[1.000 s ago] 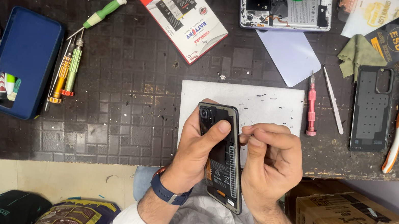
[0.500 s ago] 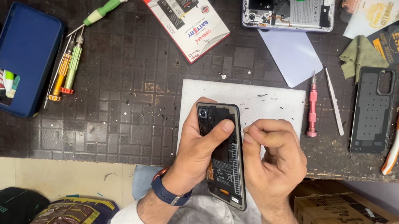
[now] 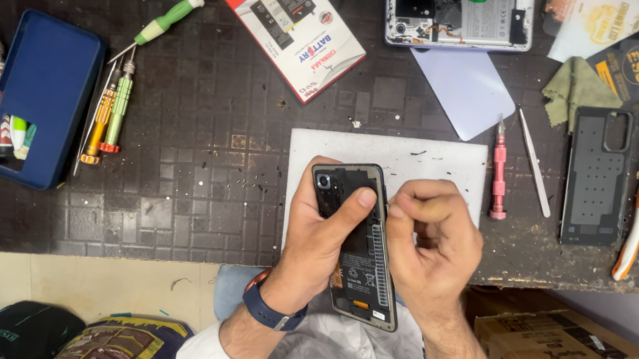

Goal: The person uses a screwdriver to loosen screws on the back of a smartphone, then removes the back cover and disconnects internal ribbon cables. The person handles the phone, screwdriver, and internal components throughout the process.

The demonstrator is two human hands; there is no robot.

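A person's left hand (image 3: 320, 237) cradles an opened phone (image 3: 356, 242) with its back cover off, the grip wrapped around the left edge and the thumb laid across the dark innards near the top, while the right hand (image 3: 430, 247) curls against the phone's right edge, fingers pressed together at the frame. The phone is held tilted above the near edge of the dark tiled counter (image 3: 195, 188), partly over a white work mat (image 3: 421, 160). A blue band circles the left wrist (image 3: 273, 309). Just right of the mat lie a pink screwdriver (image 3: 499, 172) and slim tweezers (image 3: 535, 163); farther right, a black back cover (image 3: 597, 175). A second opened phone (image 3: 461, 13) sits at the far edge, a red-and-white box (image 3: 295, 24) beside it, and a blue case (image 3: 42, 98) at far left.
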